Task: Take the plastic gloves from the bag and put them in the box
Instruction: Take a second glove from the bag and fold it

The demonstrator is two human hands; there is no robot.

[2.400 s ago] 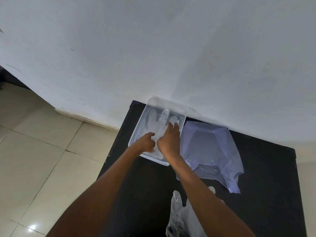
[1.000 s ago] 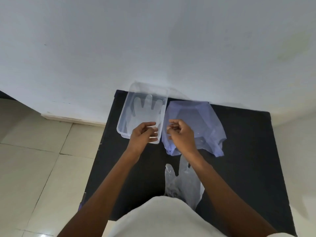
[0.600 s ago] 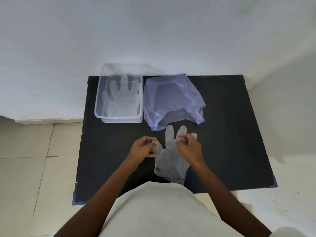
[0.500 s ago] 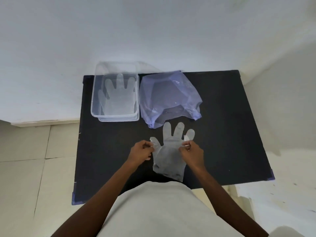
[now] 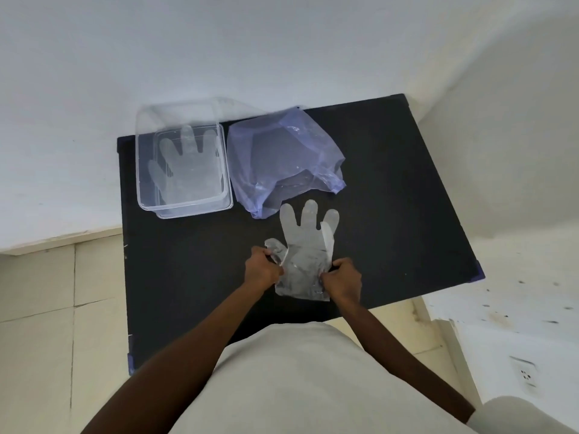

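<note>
We are leaning over the black tabletop (image 5: 391, 183) and pinching a clear plastic glove (image 5: 305, 258) that is lying flat near the front edge, fingers pointing away from us. Our left hand (image 5: 261, 270) is gripping its edge at the thumb side, and our right hand (image 5: 343, 278) is gripping the opposite edge near the cuff, both closed on the film. Just beyond the glove's fingertips the crumpled bluish bag (image 5: 282, 158) is sitting, and to its left, touching or nearly so, the clear box (image 5: 185, 208) is already holding another glove (image 5: 185, 170) spread flat inside. We are judging this film as almost weightless, limp and a bit clingy, so it is likely going to sag, fold or stick to itself once it is leaving the tabletop. Taking it by both side edges is looking sensible for keeping it spread on the way over to the box.
</note>
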